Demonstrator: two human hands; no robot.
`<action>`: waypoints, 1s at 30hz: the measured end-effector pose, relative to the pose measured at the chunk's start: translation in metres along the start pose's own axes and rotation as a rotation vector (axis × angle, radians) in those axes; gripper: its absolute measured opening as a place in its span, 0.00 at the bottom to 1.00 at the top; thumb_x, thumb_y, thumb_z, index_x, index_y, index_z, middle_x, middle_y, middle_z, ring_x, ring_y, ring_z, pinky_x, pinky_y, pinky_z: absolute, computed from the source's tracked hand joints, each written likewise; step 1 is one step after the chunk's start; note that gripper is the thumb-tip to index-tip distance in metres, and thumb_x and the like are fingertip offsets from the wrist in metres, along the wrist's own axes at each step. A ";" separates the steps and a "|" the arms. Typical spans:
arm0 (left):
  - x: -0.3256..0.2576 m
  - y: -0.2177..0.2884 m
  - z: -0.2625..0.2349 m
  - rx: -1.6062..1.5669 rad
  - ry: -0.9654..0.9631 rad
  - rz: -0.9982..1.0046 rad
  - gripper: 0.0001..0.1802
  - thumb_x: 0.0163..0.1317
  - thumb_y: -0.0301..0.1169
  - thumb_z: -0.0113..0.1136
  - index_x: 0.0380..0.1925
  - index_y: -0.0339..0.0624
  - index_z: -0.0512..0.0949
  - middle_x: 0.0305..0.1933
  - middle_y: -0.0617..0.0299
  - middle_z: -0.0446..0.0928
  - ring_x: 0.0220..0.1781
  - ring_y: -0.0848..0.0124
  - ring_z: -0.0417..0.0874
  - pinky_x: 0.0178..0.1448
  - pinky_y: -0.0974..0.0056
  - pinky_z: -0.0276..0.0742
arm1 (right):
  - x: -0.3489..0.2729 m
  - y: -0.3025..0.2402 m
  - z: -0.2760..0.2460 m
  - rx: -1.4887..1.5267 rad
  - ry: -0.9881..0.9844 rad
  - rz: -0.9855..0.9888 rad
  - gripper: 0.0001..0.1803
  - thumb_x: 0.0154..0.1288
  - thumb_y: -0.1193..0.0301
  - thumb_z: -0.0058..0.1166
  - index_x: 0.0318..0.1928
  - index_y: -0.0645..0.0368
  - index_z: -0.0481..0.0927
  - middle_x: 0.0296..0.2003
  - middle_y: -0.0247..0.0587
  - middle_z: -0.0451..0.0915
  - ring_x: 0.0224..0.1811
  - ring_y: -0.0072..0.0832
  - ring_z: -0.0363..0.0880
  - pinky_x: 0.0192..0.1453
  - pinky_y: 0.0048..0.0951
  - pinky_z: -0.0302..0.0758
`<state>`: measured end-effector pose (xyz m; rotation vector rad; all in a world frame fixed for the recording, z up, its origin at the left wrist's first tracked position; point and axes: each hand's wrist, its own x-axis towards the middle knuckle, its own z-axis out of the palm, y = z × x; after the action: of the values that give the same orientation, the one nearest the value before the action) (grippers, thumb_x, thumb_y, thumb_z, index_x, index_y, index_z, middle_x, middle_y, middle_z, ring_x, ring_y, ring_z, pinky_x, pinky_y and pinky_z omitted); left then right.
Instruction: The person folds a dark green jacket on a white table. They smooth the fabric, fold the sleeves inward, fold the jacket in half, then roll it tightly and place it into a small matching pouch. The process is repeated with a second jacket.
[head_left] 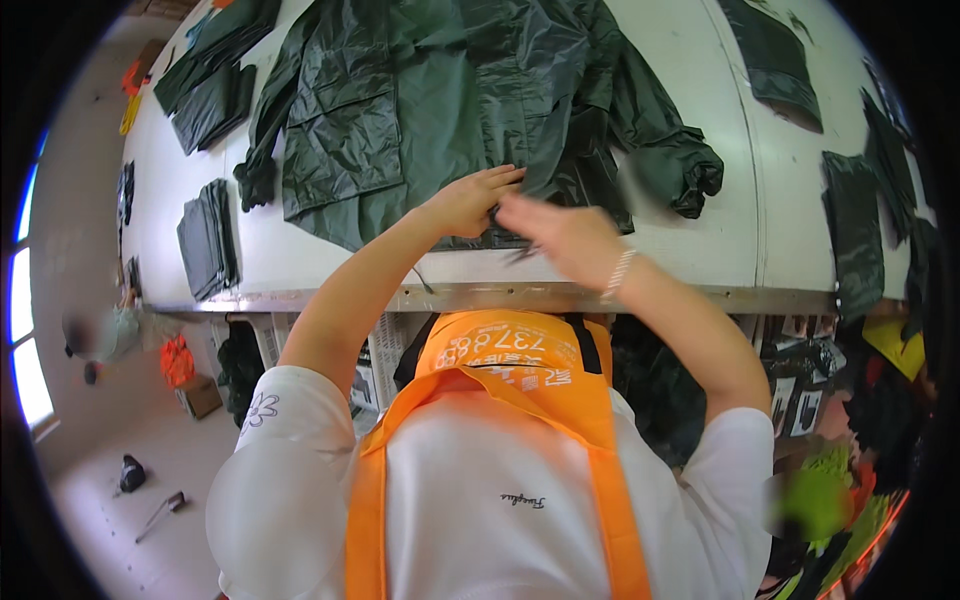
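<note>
A dark green, shiny rain jacket [440, 110] lies spread on the white table, its hem toward me and its sleeves out to both sides. At the hem near the front opening, my left hand [470, 204] is closed on the fabric, fingers pointing right. My right hand [572, 240] is just to the right, its fingertips close to the left hand's. It is smeared by motion, but its fingers look closed. A slim dark thing [520, 254] sticks out below them, too blurred to name.
Folded dark green garments [207, 240] lie along the table's left side. More dark pieces [855, 225] lie at the right. The table's near edge [470, 297] runs just in front of my orange apron [500, 350]. Stuffed shelves [800, 390] stand beneath at the right.
</note>
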<state>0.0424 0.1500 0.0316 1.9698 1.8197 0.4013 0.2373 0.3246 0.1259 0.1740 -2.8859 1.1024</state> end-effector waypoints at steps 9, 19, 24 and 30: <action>-0.008 -0.011 0.015 -0.177 0.124 0.048 0.41 0.36 0.19 0.48 0.60 0.39 0.67 0.71 0.50 0.56 0.73 0.51 0.54 0.73 0.54 0.53 | -0.013 0.029 0.112 -0.364 0.138 0.232 0.04 0.58 0.74 0.49 0.35 0.56 0.74 0.43 0.42 0.79 0.34 0.35 0.81 0.37 0.34 0.77; 0.001 0.006 -0.001 -0.855 0.372 -0.228 0.18 0.55 0.35 0.66 0.44 0.37 0.79 0.43 0.60 0.80 0.47 0.72 0.76 0.53 0.66 0.69 | 0.013 0.005 0.087 0.447 0.740 0.727 0.12 0.63 0.67 0.55 0.28 0.64 0.76 0.18 0.33 0.71 0.21 0.18 0.66 0.27 0.24 0.66; 0.017 0.030 -0.034 -1.174 0.435 -0.434 0.13 0.59 0.33 0.64 0.35 0.32 0.81 0.31 0.68 0.80 0.32 0.81 0.75 0.40 0.74 0.70 | 0.016 0.005 0.081 0.487 0.790 0.744 0.14 0.63 0.64 0.56 0.30 0.64 0.76 0.19 0.32 0.72 0.22 0.17 0.66 0.28 0.24 0.65; 0.030 0.045 -0.049 -1.120 0.565 -0.468 0.13 0.55 0.33 0.63 0.26 0.31 0.81 0.20 0.72 0.74 0.24 0.84 0.68 0.28 0.73 0.65 | 0.022 -0.033 0.048 -0.013 0.930 0.526 0.17 0.64 0.65 0.56 0.49 0.59 0.71 0.34 0.38 0.77 0.32 0.30 0.75 0.36 0.29 0.73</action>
<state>0.0600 0.1832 0.0942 0.6729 1.6449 1.5042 0.2194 0.2660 0.1138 -0.8920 -2.0988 0.8613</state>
